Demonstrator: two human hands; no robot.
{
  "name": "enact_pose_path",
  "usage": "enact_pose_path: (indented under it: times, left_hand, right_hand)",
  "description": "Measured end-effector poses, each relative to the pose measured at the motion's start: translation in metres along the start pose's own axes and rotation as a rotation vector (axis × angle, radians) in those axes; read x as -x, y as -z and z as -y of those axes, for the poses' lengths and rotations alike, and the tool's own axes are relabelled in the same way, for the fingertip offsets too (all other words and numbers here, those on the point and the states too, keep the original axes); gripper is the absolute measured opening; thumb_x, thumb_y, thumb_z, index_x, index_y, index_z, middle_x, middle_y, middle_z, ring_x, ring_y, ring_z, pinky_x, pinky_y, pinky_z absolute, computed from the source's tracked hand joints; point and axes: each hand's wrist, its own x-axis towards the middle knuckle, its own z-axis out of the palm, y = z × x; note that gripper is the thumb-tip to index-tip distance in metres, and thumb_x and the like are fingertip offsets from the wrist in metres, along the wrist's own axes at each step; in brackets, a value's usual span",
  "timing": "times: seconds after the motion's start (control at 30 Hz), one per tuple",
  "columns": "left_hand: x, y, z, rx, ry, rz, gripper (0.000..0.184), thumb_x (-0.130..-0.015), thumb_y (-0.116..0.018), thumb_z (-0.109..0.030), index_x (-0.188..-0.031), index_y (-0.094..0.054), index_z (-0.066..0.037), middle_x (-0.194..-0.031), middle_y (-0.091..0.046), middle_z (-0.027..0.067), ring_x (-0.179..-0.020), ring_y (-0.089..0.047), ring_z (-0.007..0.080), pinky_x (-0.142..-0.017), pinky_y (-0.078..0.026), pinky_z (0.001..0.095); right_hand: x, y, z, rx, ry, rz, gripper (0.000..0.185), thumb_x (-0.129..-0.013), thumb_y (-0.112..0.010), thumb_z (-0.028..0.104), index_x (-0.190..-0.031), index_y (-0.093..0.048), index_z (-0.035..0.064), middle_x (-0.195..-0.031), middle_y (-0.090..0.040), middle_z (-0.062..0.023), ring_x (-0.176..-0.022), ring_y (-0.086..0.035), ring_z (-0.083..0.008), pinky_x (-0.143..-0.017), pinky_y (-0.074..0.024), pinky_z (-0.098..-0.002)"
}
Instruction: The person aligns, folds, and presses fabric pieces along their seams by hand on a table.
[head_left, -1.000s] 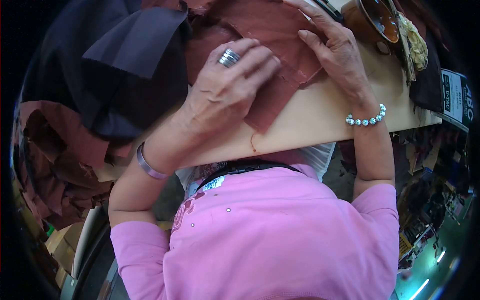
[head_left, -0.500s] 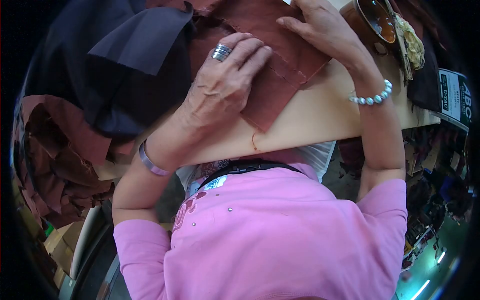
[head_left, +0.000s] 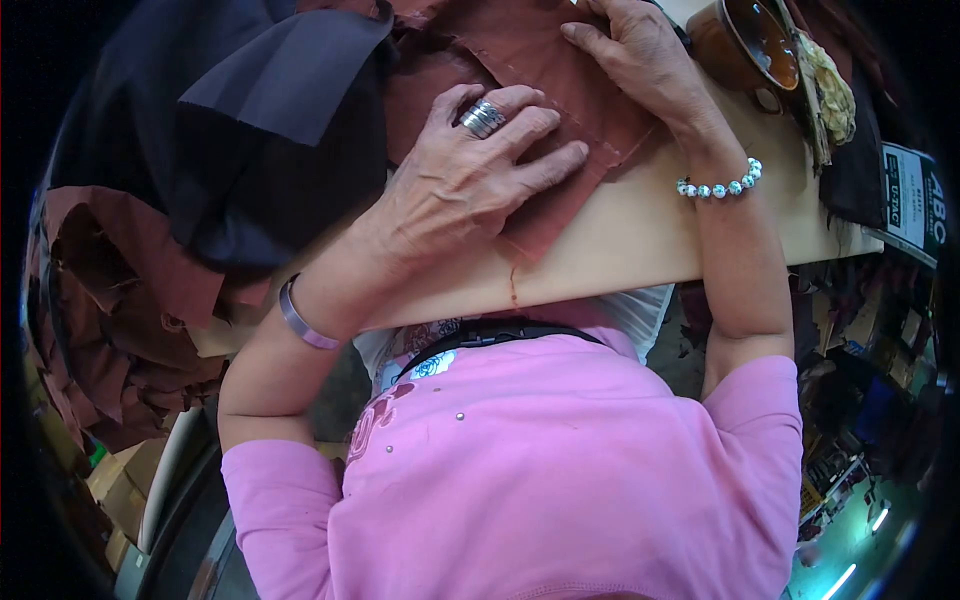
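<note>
My left hand (head_left: 480, 165), with rings on one finger, rests on a reddish-brown sheet piece (head_left: 545, 220). Its fingers are spread and slightly bent, with nothing in them. More reddish-brown sheet material (head_left: 515, 45) with a frayed edge lies beyond it; I cannot tell whether it is cloth or thin leather. At the top edge of the view, my right hand (head_left: 645, 65) is over this material with thumb and fingers drawn together. A small white bit shows by its fingertips, but what they hold is cut off by the frame.
A brown pot (head_left: 728, 45) of glossy amber liquid stands right of my right hand, beside a crusted pale-yellow lump (head_left: 828, 100). Dark sheets (head_left: 275, 85) lie at the left, above hanging brown scraps (head_left: 140, 250). The pale tabletop (head_left: 640, 245) ends near my body.
My left hand has shifted right and its fingers have spread apart. My right hand has moved slightly, with the wrist going left. The near sheet piece has shifted slightly right.
</note>
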Motion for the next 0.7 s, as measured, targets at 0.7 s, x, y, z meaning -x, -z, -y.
enact_pose_path:
  times: [0.7]
  left_hand:
    - [0.002,-0.001,0.023,-0.022,0.084,-0.096,0.043,-0.070,-0.060,0.006,-0.111,-0.061,-0.003,-0.118,-0.056,0.0129,-0.112,-0.055,0.0289,-0.094,-0.046,0.0387]
  right_hand:
    - [-0.008,-0.008,-0.004,-0.129,0.087,-0.013,0.053,-0.081,-0.054,-0.005,-0.131,-0.045,0.0088,-0.120,-0.057,-0.0149,-0.105,-0.058,-0.0253,-0.095,-0.0436,-0.0343]
